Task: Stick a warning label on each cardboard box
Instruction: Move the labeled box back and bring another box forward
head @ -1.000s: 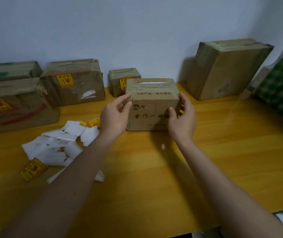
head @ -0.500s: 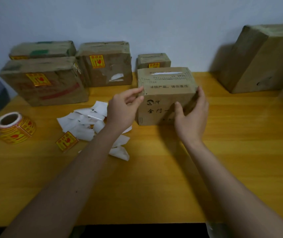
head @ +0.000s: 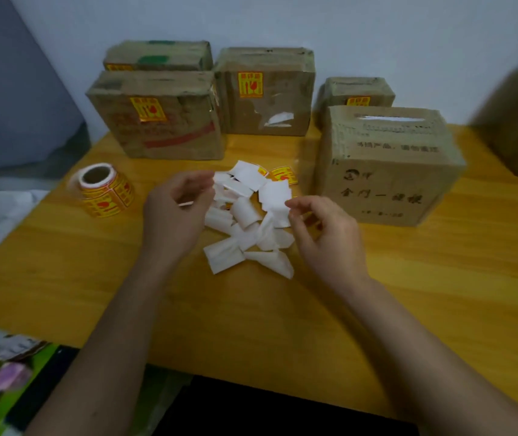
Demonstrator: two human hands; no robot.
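Observation:
A brown cardboard box with black printing stands on the wooden table, and no label shows on its visible faces. My left hand and my right hand hover over a pile of white backing papers, left of that box. Both have loosely curled fingers and I see nothing held in them. My right fingertips are at the edge of a white piece. A loose yellow warning label lies beside the pile. A roll of yellow labels stands at the left.
Along the wall stand several boxes bearing yellow labels: a wide box, a rear box, a middle box and a small box. A large blurred box is at the far right. Clutter lies below the table's left corner.
Both hands have let go of the printed box and moved left to the pile of white papers. The view has swung left and down, bringing the label roll into sight.

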